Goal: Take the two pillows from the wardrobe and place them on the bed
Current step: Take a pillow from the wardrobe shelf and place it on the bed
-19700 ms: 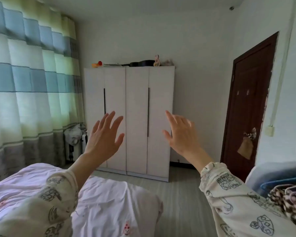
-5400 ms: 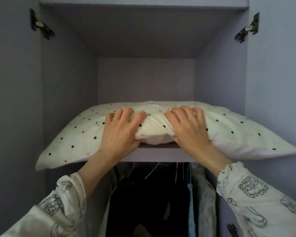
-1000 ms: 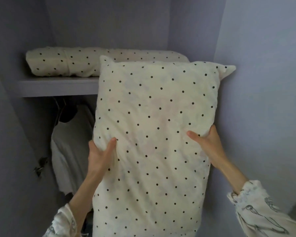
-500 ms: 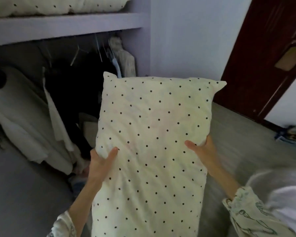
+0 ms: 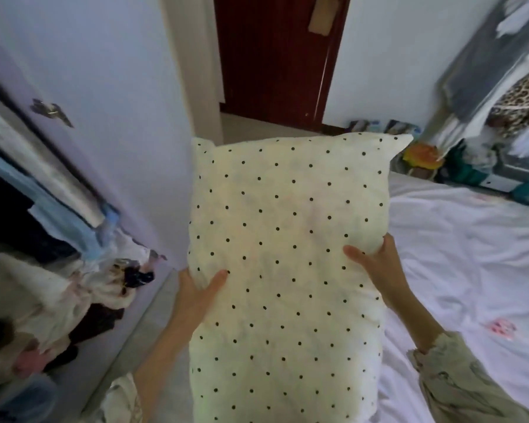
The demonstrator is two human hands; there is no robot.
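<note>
A cream pillow with black dots (image 5: 287, 254) stands upright in front of me, held by both sides. My left hand (image 5: 199, 288) grips its left edge with the thumb on the front. My right hand (image 5: 376, 264) grips the right edge, thumb across the front. The bed (image 5: 471, 264), covered with a white sheet, lies to the right, partly behind the pillow. The open wardrobe (image 5: 89, 96) is at the left, its door panel beside the pillow. The second pillow is out of view.
Clothes (image 5: 43, 285) hang and pile up inside the wardrobe at the lower left. A dark red door (image 5: 272, 56) stands straight ahead. Clutter and a leopard-print cloth (image 5: 519, 96) sit past the bed at the upper right. Grey floor runs between wardrobe and bed.
I have turned right, away from the wardrobe shelf. The pillow stays in both hands in the same grip, and the bed has come into view on the right.
</note>
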